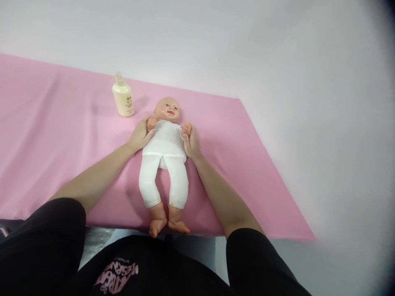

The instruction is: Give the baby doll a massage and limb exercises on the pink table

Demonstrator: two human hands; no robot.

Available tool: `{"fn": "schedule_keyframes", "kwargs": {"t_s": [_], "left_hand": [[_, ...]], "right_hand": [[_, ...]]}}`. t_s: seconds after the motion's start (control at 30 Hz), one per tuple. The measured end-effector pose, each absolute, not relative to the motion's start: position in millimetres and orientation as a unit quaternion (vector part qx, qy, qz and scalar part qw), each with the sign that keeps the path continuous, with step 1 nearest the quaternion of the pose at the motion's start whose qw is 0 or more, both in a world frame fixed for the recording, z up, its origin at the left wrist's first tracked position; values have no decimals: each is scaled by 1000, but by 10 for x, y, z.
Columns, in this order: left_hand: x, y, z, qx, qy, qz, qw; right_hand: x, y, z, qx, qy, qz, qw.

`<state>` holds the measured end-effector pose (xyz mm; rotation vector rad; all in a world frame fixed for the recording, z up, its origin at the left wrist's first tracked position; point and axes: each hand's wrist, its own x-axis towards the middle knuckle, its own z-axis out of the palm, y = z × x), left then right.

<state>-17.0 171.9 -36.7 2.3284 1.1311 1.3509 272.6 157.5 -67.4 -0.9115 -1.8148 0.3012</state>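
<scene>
A baby doll (165,139) with a white cloth body lies face up on a pink cloth, its bare feet reaching over the near edge. My left hand (141,135) is closed around the doll's arm on the left side, thumb resting by the white torso. On the other side, my right hand (193,144) wraps the doll's other arm, with the small doll fist showing above my thumb. Some of my fingers are hidden behind the doll's arms. Its head is turned a little to the right.
A cream pump bottle (124,98) stands upright on the pink cloth (70,135), to the left of the doll's head. The cloth-covered table ends at a slanted edge on the right. A pale floor or wall surface lies beyond it.
</scene>
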Motion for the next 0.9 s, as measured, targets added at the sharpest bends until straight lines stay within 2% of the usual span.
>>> {"fn": "schedule_keyframes", "kwargs": {"t_s": [0.13,0.33,0.57,0.73,0.9], "left_hand": [[-231,1911,-552,761,410,484,136],[-350,2080,-766,738,470,447,187],[-336,2001,-630,725,545,387,163],[-288,1920,-512,721,585,342,147],[-299,1959,-558,721,585,345,136]], "right_hand": [[2726,1700,-754,-451,-716,123,518],[2774,1735,-761,-489,-706,116,499],[2781,1650,-557,-503,-723,125,457],[2814,1654,-602,-557,-700,155,418],[2853,1704,-679,-568,-691,157,419]]}}
